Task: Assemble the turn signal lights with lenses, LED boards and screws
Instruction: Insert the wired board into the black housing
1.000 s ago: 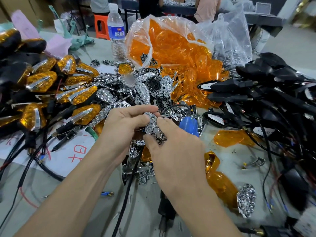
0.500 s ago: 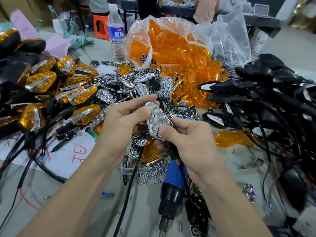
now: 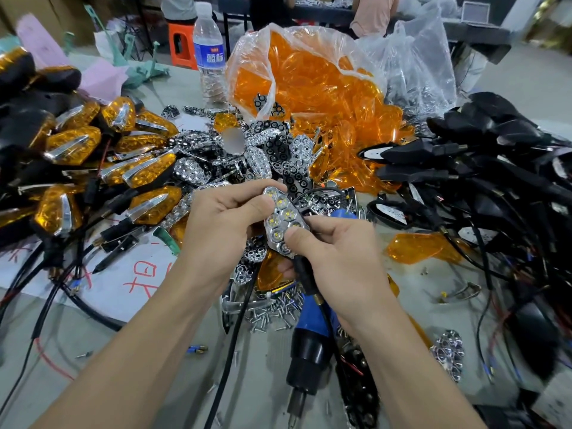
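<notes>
We pinch chrome honeycomb LED reflector [image 3: 283, 218] with left hand [image 3: 223, 219], right hand [image 3: 335, 258]; uneven thumb pressure could cock it off seat.

The grey table [image 3: 433, 317] carries amber lights [image 3: 77, 144] at left; a bag of amber lenses [image 3: 309, 88] behind; black housings [image 3: 495, 156] at right; loose screws [image 3: 272, 314] and a blue screwdriver [image 3: 309, 345] mid-table.

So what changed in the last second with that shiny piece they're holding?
The right hand slid from over the chrome LED unit down to its lower end and now pinches it there, so the unit's face shows. The left hand kept holding its upper part. The blue screwdriver, the screws and the bag of orange lenses stayed put.
</notes>
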Action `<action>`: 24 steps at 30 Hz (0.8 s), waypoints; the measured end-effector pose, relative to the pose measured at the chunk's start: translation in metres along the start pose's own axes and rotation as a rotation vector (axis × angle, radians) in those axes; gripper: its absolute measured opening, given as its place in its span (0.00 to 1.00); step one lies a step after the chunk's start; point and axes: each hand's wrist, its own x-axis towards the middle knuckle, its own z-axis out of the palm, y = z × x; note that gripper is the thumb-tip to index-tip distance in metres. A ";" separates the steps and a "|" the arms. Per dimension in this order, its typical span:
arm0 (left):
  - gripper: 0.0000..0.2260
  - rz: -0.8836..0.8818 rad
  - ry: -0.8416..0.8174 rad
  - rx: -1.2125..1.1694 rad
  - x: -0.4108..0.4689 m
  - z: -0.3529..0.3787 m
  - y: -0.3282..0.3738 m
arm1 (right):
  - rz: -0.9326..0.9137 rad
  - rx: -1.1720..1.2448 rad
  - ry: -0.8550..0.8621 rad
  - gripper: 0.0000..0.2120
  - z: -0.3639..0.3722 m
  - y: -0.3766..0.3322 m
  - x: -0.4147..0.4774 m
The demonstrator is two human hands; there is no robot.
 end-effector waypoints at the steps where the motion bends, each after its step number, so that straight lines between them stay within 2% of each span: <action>1: 0.14 -0.014 0.000 -0.011 0.000 0.001 0.001 | 0.003 0.003 0.012 0.08 0.000 0.000 0.001; 5: 0.07 -0.123 -0.052 -0.120 -0.003 0.006 0.003 | -0.001 0.029 0.046 0.09 0.002 0.003 0.002; 7: 0.12 -0.188 -0.029 -0.135 -0.003 0.008 0.003 | -0.010 0.030 0.047 0.12 0.002 0.004 0.003; 9: 0.11 -0.213 -0.012 -0.113 -0.001 0.007 0.002 | -0.016 0.017 0.037 0.11 0.002 0.005 0.003; 13: 0.12 -0.191 0.022 -0.077 -0.002 0.004 0.004 | -0.021 0.009 0.009 0.05 0.002 0.008 0.004; 17: 0.13 -0.165 0.047 -0.059 -0.003 0.005 0.003 | -0.049 -0.028 0.016 0.05 0.003 0.009 0.004; 21: 0.13 -0.112 0.057 -0.041 -0.005 0.007 0.001 | -0.108 -0.084 0.060 0.09 0.005 0.010 0.003; 24: 0.12 -0.120 0.041 -0.031 -0.004 0.007 0.001 | -0.111 -0.023 0.070 0.06 0.004 0.011 0.004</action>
